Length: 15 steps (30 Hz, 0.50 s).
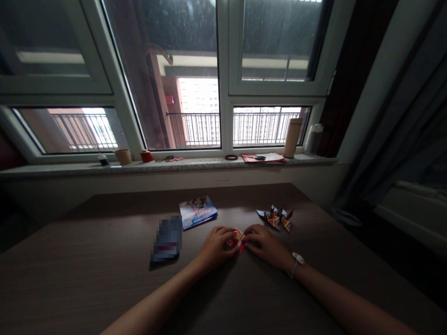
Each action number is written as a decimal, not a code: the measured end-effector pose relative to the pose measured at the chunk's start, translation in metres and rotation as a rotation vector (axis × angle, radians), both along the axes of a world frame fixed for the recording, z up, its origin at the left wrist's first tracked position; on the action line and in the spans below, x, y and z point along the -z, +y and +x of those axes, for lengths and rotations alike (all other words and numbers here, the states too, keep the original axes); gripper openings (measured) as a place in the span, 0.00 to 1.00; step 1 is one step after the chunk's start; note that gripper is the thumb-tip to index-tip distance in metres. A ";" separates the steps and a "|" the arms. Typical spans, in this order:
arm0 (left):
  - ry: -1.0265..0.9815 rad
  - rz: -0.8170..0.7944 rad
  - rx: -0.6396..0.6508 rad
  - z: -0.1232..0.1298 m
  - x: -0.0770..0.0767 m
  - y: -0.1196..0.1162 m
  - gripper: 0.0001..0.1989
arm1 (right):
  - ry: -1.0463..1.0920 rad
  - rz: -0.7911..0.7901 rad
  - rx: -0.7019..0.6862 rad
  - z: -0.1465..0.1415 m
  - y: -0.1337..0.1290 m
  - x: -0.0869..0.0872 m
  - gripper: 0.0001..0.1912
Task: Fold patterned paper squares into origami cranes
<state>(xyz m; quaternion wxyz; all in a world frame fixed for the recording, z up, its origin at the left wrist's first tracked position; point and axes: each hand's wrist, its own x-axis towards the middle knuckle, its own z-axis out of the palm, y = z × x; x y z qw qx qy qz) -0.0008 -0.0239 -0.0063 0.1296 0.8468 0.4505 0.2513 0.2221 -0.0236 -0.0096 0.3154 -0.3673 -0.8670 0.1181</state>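
At the centre of the frame, on a dark wood-grain worktop [87, 279], the left hand [216, 247] and right hand [265, 244] meet with fingers curled inward, pinching a small red-and-white folded paper [237, 240] between their fingertips. That piece is a compact, angular wad, not yet shaped like the cluster of folded paper cranes [274, 217] just right of and above the hands, whose glossy printed wings stand in crisp peaks. So some figures look finished, while this one is part-folded. Upper left of the hands lies a flat, glossy blue printed packet [198, 212]; beside it, a dark rectangular item [167, 239] is pixelated beyond recognition. A beaded cord bracelet [296, 260] circles the right wrist.
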 end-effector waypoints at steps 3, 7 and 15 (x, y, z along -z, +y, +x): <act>0.005 -0.020 -0.017 0.000 -0.002 -0.001 0.15 | 0.024 0.015 0.013 -0.002 -0.002 0.002 0.07; 0.023 -0.047 -0.049 0.000 -0.005 -0.002 0.18 | 0.028 0.067 -0.046 -0.003 -0.005 0.000 0.06; 0.080 -0.014 -0.122 -0.001 -0.001 -0.001 0.12 | -0.041 0.074 -0.139 -0.001 -0.008 -0.005 0.07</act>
